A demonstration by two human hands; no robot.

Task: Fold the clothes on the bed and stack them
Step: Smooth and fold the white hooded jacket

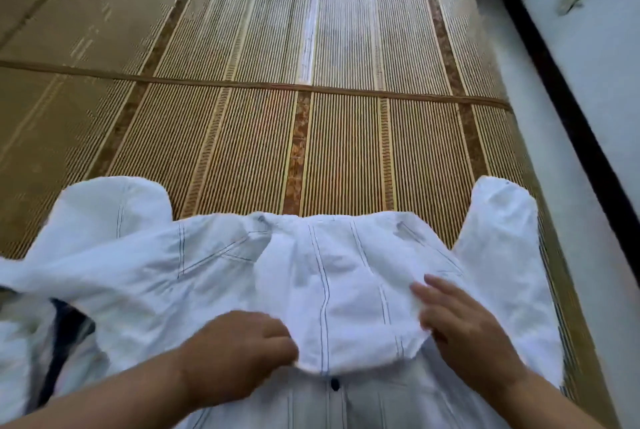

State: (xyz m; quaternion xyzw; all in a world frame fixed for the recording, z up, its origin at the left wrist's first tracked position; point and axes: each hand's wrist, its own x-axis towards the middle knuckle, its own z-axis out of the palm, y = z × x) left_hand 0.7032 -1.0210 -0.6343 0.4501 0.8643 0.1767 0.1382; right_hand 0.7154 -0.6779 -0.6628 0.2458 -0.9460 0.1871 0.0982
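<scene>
Far to the left of the small dark button, one rounded sleeve of the white cloth garment with thin dark-blue stitch lines lies out on the striped tan woven mat. Just left of and above the button, the left hand has its fingers curled, pinching the rounded edge of a turned-over flap. The flap sits directly above the button, its curved lip almost touching it. Right of and above the button, the right hand rests on the flap's other edge with its fingers laid out straight, so the hands sit apart with the flap between them. Far right of the button, the second sleeve points away up the mat. The garment's long axis runs across, sleeve to sleeve, and both hands sit at its middle, equally near. The next fold looks like bringing a side inward.
</scene>
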